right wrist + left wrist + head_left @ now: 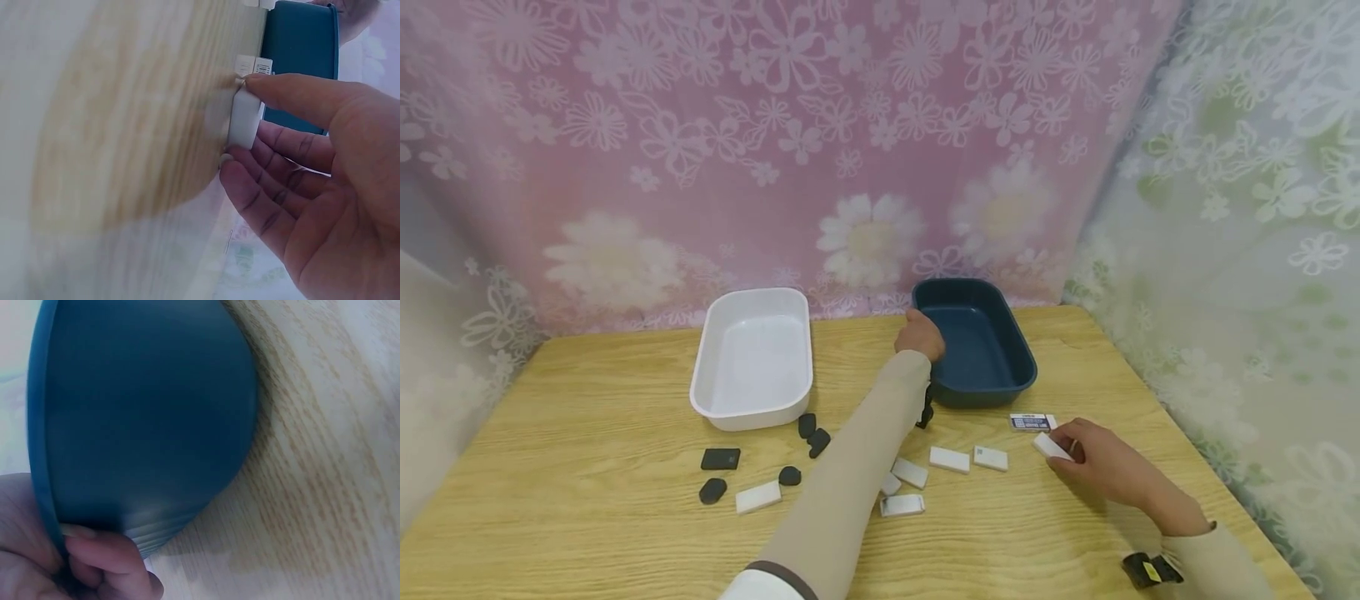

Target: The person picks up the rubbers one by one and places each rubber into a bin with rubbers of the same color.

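My left hand (920, 336) grips the left rim of a dark blue plastic tub (976, 398), its fingers curled over the edge. In the left wrist view the fingers (106, 553) press against the tub's outer wall. At the right of the table, my right hand (1108, 462) pinches a small white rectangular block (1051, 447) between thumb and fingers. The right wrist view has this block (245, 119) close over the wooden surface. Just behind it lies a small box with blue and white print (1032, 422).
A white tub (751, 421) stands left of the blue one. Several white blocks (950, 459) lie mid-table, some partly behind the left forearm. Several small dark pieces (712, 490) and a black rectangular one (720, 459) lie at left. Flowered curtains (865, 167) hang behind and right.
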`<state>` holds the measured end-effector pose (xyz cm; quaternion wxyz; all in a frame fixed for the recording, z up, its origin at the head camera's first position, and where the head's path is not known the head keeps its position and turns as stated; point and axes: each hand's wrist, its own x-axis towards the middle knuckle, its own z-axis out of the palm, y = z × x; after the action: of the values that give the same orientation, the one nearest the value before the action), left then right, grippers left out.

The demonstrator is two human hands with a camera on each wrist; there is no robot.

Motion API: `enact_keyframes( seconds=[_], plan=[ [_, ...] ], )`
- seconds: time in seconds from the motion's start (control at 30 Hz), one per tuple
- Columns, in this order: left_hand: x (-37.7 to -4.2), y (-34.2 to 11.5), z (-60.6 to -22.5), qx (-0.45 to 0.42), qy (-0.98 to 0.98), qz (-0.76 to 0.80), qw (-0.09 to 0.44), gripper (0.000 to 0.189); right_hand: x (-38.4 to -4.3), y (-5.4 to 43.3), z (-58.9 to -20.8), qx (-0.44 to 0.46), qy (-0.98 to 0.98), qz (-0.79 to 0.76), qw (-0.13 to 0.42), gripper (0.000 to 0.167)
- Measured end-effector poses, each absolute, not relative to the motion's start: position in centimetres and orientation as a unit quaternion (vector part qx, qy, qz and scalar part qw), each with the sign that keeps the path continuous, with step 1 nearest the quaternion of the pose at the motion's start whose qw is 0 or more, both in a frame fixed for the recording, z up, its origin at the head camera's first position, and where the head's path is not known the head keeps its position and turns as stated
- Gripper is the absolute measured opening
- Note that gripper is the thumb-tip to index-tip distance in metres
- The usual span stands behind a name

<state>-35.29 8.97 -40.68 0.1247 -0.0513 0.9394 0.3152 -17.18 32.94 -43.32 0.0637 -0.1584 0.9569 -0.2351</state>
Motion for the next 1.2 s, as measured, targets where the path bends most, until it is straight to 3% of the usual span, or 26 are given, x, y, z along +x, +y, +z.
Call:
enact_keyframes(
  seconds=[0.37,0.53,0.63,0.87,1.03,1.2],
  plan=[
    [-35.8,7.0,-40.0,-0.031,0.959,0.253,0.126,0.064,-18.2,32.5,-42.9,-0.201,0.954,-0.216,0.044,0.025],
    [-36.6,5.9,-40.2,-0.029,0.963,0.237,0.126,0.071,-18.6,32.6,-41.4,-0.220,0.950,-0.217,0.054,0.022],
    [-36.9,5.1,-40.3,-0.025,0.966,0.222,0.129,0.078,-18.8,32.5,-40.0,-0.222,0.950,-0.218,0.033,0.022],
    [-35.7,3.7,-39.8,-0.041,0.958,0.253,0.127,0.070,-21.0,30.2,-37.9,-0.233,0.941,-0.234,-0.076,0.025],
    [-34.9,3.8,-39.6,-0.045,0.959,0.259,0.108,0.059,-23.9,27.7,-37.3,-0.214,0.936,-0.267,-0.087,0.031],
    [-34.8,5.0,-40.6,-0.050,0.959,0.263,0.093,0.051,-26.7,25.8,-37.3,-0.209,0.934,-0.283,-0.062,0.030]
  ],
)
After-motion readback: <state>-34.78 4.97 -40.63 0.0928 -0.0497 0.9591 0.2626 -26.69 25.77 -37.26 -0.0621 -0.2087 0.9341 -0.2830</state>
